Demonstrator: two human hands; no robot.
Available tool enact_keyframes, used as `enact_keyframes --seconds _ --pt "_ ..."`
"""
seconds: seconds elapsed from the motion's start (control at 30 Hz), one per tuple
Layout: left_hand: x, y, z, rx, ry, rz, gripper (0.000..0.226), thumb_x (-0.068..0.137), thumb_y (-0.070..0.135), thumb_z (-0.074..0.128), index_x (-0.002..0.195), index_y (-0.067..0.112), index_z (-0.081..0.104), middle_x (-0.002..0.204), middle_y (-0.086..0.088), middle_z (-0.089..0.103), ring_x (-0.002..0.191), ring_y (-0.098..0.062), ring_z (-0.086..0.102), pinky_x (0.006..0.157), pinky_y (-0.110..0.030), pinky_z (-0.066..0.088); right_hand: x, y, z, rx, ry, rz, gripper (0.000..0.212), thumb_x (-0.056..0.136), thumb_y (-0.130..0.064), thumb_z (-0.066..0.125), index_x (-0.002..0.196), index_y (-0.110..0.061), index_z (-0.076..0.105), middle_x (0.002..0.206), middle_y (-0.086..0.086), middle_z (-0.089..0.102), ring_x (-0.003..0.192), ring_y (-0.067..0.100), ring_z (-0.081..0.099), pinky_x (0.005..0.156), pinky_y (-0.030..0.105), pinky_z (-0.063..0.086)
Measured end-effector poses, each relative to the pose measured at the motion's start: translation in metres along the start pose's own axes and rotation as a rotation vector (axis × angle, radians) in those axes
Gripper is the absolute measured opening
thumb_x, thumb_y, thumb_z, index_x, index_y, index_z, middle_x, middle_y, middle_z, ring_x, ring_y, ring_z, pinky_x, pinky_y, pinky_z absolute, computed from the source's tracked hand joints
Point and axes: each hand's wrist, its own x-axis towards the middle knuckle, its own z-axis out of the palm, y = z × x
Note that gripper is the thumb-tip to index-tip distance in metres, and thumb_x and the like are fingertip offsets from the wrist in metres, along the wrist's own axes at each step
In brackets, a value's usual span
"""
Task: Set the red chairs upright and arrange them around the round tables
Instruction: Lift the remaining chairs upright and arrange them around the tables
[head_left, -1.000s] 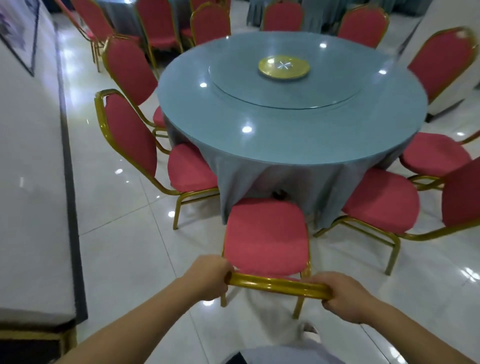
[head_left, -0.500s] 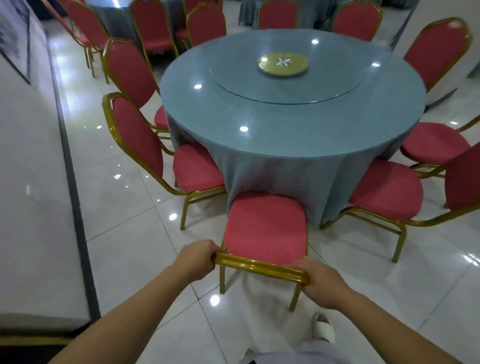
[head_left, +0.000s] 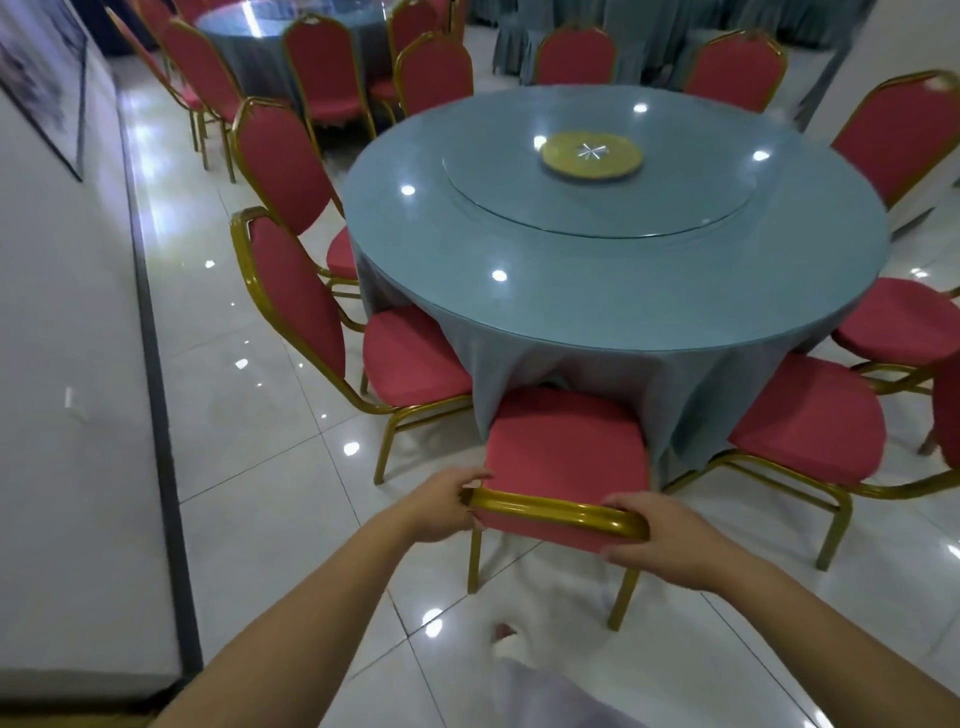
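**Round surface**: draped in a blue cloth and taken as the landmark.

**Red chair**: stands upright on the tiled floor at the near edge of the surface. The front of its seat is against the hanging cloth, with neighbouring chairs on either side.

**Assessment:**
- The metal tube frame looks stiff and of moderate weight.
- The padding is soft and offers poor purchase.
- The glossy tile suggests the legs will slide readily and may skid sideways if pushed unevenly.

**Gold top rail**: on the side of the chair away from the surface. It is judged the soundest hold, taken at both corners.

**Left hand**: clasps the left corner of the rail, fingers over and thumb beneath.

**Right hand**: is clamped on the right corner in the same way.
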Motion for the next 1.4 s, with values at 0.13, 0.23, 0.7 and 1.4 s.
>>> enact_keyframes --seconds 0.13,0.23,0.7,1.4 --pt "0.003 -0.037 -0.060 -0.146 0.158 -0.205 0.054 0.090 0.011 0.063 0.140 0.026 0.050 0.138 -0.003 0.053 0.122 -0.020 0.052 0.094 -0.030 0.049 0.047 -0.059 -0.012 0.259 0.044 -0.147 0.043 0.079 -0.058 0.073 0.118 -0.040 0.065 0.109 -0.022 0.064 0.102 -0.004 0.059 0.086 0.020 0.048" --pt "0.013 -0.058 -0.124 -0.257 0.361 -0.316 0.038 0.092 0.018 0.063 0.130 0.019 0.059 0.126 -0.007 0.063 0.104 -0.019 0.060 0.087 -0.033 0.050 0.101 -0.102 -0.019 0.387 0.146 -0.184 0.031 0.086 -0.033 0.076 0.114 -0.021 0.071 0.103 -0.007 0.071 0.098 0.011 0.065 0.092 0.031 0.051" --pt "0.121 -0.213 -0.403 -0.673 0.774 -0.478 0.091 0.080 0.042 0.078 0.151 0.018 0.027 0.151 -0.011 0.039 0.132 -0.037 0.045 0.099 -0.053 0.045 0.274 -0.254 0.024 0.460 0.224 -0.034 0.013 0.087 -0.023 0.073 0.094 -0.034 0.069 0.084 -0.015 0.069 0.077 0.000 0.064 0.078 0.028 0.053" --pt "0.214 -0.299 -0.549 -1.018 0.233 -0.266 0.010 0.092 0.016 0.063 0.100 0.012 0.058 0.101 -0.014 0.056 0.097 -0.031 0.064 0.071 -0.058 0.059 0.330 -0.447 0.126 0.584 0.276 0.377 0.023 0.091 -0.027 0.067 0.114 -0.027 0.067 0.112 -0.008 0.065 0.095 0.008 0.062 0.086 0.029 0.053"
